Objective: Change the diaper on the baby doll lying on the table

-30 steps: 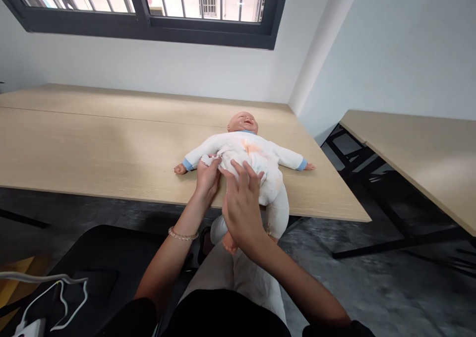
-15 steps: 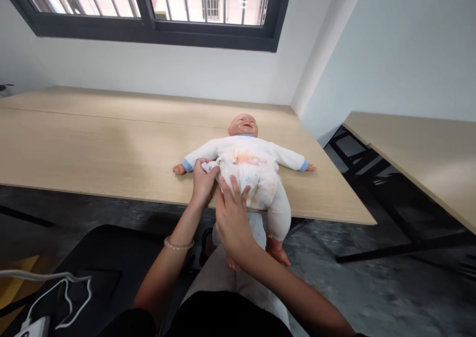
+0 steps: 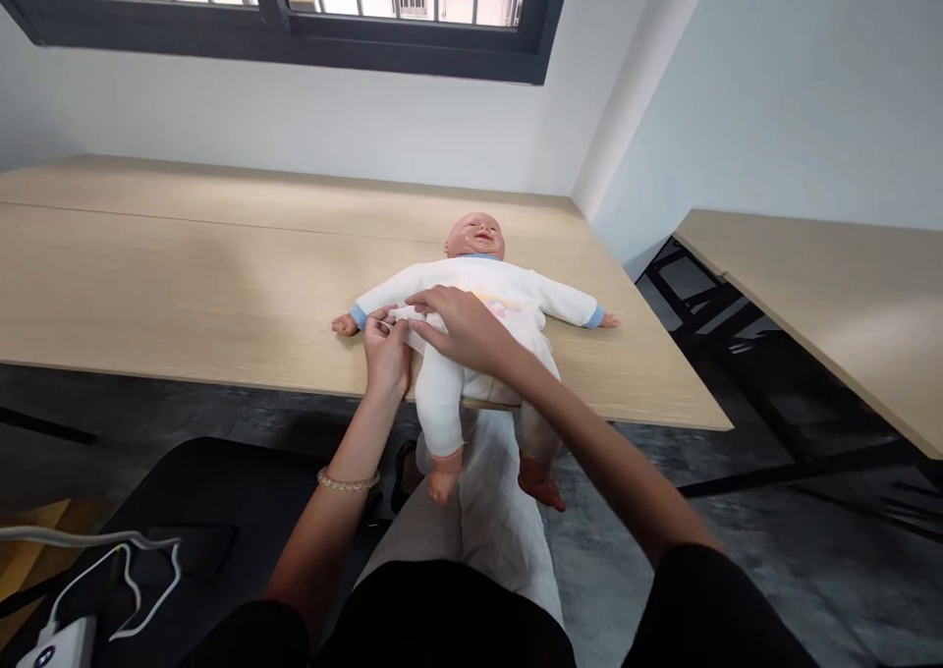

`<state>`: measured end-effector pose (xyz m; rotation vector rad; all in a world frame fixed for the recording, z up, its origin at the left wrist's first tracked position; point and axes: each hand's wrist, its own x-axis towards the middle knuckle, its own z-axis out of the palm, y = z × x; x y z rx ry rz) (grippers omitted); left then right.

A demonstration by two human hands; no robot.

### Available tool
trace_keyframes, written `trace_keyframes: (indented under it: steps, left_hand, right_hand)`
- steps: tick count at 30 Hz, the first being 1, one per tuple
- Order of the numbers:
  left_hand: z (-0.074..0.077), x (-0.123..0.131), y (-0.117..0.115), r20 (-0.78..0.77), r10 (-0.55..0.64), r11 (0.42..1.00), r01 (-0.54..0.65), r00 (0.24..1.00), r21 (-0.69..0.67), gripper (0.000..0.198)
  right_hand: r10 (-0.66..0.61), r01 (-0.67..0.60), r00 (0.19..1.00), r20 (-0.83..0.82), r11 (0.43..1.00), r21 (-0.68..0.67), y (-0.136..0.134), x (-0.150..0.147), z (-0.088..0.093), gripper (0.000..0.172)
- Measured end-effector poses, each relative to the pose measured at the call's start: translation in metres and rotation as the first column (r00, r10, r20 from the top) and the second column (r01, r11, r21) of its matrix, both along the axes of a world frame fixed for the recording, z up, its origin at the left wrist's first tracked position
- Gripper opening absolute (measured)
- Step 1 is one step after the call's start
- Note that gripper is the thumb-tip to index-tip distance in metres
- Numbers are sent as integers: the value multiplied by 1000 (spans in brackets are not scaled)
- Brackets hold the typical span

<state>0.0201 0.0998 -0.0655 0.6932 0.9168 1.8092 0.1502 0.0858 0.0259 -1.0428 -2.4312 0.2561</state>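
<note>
A baby doll (image 3: 478, 236) in a white suit with blue cuffs lies on its back, arms spread, its lower legs hanging past the table's front edge. White diaper material (image 3: 416, 340) sits over the suit at the hips, with an edge drawn out at the waist. My left hand (image 3: 387, 352) has its fingers closed on that edge, beside the doll's arm. Over the doll's belly lies my right hand (image 3: 471, 329), thumb and fingers apart, their tips close to my left fingers. It hides much of the diaper's front; I cannot tell how firmly it touches.
The doll rests on a wooden table (image 3: 184, 285) below a barred window (image 3: 413, 44). A second table (image 3: 825, 285) stands to the right across a gap. On the lower left, a black chair (image 3: 243, 491) stands near a white device (image 3: 70, 643) with cables.
My right hand has moved up from the doll's hip across its belly toward my left hand, uncovering one leg. My left hand has shifted slightly left with the diaper edge.
</note>
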Motion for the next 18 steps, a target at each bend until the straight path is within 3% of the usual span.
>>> trace_keyframes:
  steps: [2,7,10,14,18]
  left_hand:
    - [-2,-4,1,23,-26,1000,25,999,15,46]
    - [-2,-11,1,162,-52,999,53,985,0,55]
    - [0,-10,-1,217,25,1000,-27,976,4,61]
    - [4,-6,-2,195,141,985,-157,971,71,55]
    - [6,-2,-3,141,140,982,-156,980,109,43]
  right_hand:
    - [163,-160,986,46,985,-60,33,-3,4,22]
    - [374,-356,925,63,913,-198,83,-16,-4,28]
    - [402,-381,915,25,884,-270,92,-17,-11,25]
    - [435,-405,900,36,864,-300,93,-15,-16,27]
    - [451,-432,892,-6,850,-301,91,-15,-16,23]
